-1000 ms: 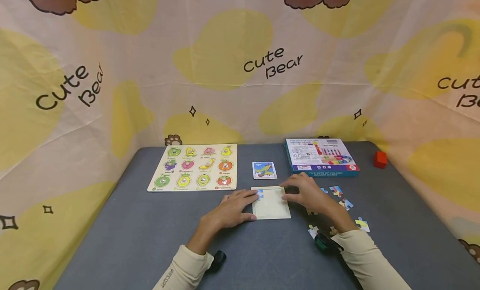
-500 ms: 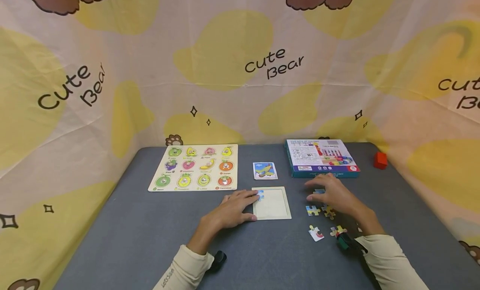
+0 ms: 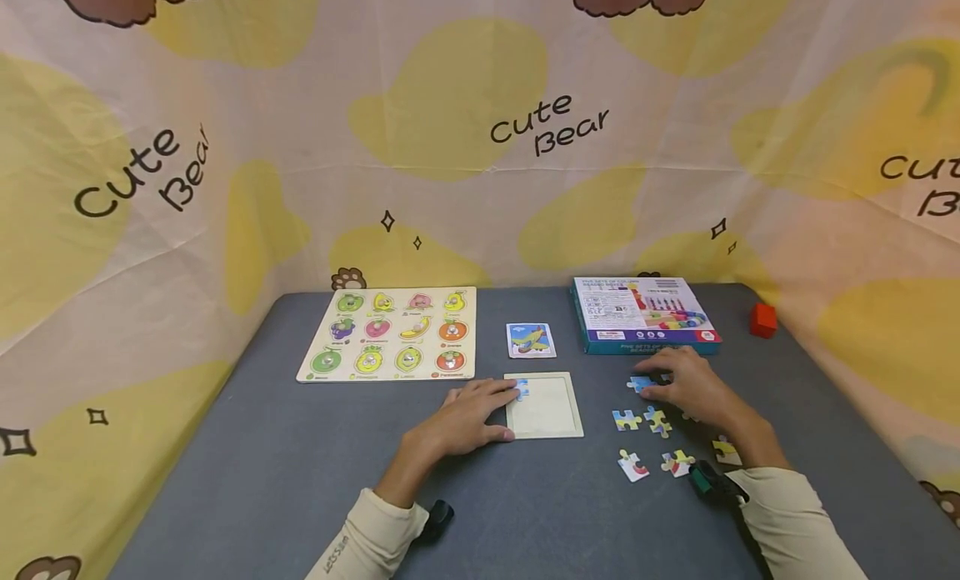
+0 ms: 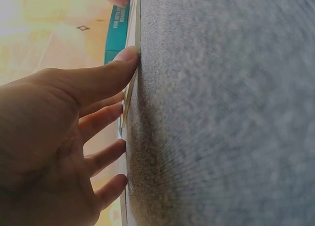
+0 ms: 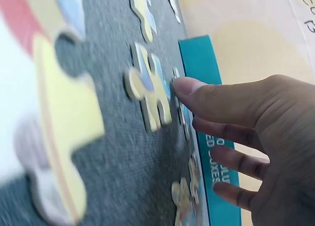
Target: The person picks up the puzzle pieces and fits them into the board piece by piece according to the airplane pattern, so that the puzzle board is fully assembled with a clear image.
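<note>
My left hand [image 3: 467,419] rests at the left side of a small wooden puzzle tray [image 3: 576,409]. Its fingers lie fairly straight, fingertips by the blue puzzle piece [image 3: 522,388] in the tray's upper left corner. The thumb [image 4: 129,56] touches the tray's edge. Over the loose pieces, my right hand [image 3: 693,388] spreads thumb and forefinger about a blue puzzle piece [image 3: 640,383] lying on the table. Its thumb [image 5: 189,86] touches or nearly touches that piece; the forefinger's contact is hidden. Nearby lie a blue-and-yellow piece [image 3: 626,420] and another jigsaw piece [image 3: 657,422].
More pieces lie toward the front, including a white-and-red one [image 3: 632,466] and a yellow one [image 3: 725,451]. Behind stand a picture card [image 3: 531,341], a flat teal box [image 3: 645,316], a red block [image 3: 763,321] and a fruit board [image 3: 386,337].
My right hand has moved from the tray's upper right corner rightward to the loose pieces, and its thumb has come to the blue one. The left hand has stayed put.
</note>
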Demonstrator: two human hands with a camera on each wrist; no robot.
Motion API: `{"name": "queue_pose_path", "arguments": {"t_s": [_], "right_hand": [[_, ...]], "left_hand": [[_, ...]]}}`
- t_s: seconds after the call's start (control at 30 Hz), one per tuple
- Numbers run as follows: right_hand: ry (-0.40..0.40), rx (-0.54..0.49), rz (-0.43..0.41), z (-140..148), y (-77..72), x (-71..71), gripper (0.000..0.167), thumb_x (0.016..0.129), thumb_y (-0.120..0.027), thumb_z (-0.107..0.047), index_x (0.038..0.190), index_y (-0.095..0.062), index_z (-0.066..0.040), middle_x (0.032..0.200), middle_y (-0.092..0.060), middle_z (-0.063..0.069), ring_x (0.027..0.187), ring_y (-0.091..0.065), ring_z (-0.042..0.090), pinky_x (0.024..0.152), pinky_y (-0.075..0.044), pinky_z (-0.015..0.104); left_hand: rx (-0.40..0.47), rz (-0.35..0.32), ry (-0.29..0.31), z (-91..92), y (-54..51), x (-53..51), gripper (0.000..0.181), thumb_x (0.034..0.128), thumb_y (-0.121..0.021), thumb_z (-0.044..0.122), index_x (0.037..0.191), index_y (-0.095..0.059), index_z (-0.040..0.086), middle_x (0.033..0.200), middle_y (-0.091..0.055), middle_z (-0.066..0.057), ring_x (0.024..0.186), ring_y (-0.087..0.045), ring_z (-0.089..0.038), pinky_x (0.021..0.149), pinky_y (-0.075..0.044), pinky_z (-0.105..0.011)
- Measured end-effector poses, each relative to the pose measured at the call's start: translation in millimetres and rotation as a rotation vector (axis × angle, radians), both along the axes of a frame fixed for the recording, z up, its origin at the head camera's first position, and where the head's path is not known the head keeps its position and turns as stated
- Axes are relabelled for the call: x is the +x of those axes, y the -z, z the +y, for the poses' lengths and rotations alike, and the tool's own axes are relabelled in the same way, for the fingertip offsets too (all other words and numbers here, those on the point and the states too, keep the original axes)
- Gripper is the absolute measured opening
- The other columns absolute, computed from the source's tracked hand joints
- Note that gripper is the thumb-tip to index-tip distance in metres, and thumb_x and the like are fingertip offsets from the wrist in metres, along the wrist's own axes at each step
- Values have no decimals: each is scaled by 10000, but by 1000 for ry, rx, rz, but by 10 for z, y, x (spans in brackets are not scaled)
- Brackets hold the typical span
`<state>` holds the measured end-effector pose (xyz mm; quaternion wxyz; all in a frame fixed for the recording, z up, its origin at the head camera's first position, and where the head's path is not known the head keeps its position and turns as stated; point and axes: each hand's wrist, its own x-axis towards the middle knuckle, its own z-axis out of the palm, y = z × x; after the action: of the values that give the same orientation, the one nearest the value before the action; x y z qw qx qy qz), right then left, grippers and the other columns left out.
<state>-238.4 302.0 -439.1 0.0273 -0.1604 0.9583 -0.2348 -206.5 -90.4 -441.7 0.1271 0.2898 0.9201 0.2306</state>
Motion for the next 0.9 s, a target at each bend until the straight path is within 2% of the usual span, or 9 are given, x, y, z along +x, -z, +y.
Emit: {"name": "queue_pose_path", "arguments": {"t_s": [0.33,0.53,0.7,0.9], "right_hand": [[-11,17,10,87,23,-40,284,920,-832,-228,1144,-816,-53,1163,-725,144,1064,-519,316,860,-404,460],[7,21,-21,96,6,-39,283,919,-833,-252,1123,-819,-56,1140,-719,135,1038,-503,304,827,-392,435],[38,17,-56,97,10,-39,290,921,-829,-275,1113,-812,-59,1043,-670,94,999,-469,291,788,-353,401],[38,1,-62,82,24,-27,286,910,-833,-299,1082,-805,-72,1010,-642,67,998,-459,283,785,-348,403]], "left_hand": [[8,11,0,-2,16,-7,655,1008,-738,331,1586,-511,122,1683,-415,-17,1558,-338,-301,1124,-308,-600],[8,5,-3,-11,19,-8,657,1006,-740,337,1587,-512,130,1683,-415,-9,1558,-336,-294,1131,-303,-604],[9,-3,-1,-16,12,-5,657,1011,-733,341,1592,-505,134,1687,-408,-5,1565,-323,-298,1138,-295,-618],[8,-4,1,-19,17,-6,655,1013,-730,343,1592,-504,136,1687,-407,-5,1567,-320,-299,1139,-294,-625]]}}
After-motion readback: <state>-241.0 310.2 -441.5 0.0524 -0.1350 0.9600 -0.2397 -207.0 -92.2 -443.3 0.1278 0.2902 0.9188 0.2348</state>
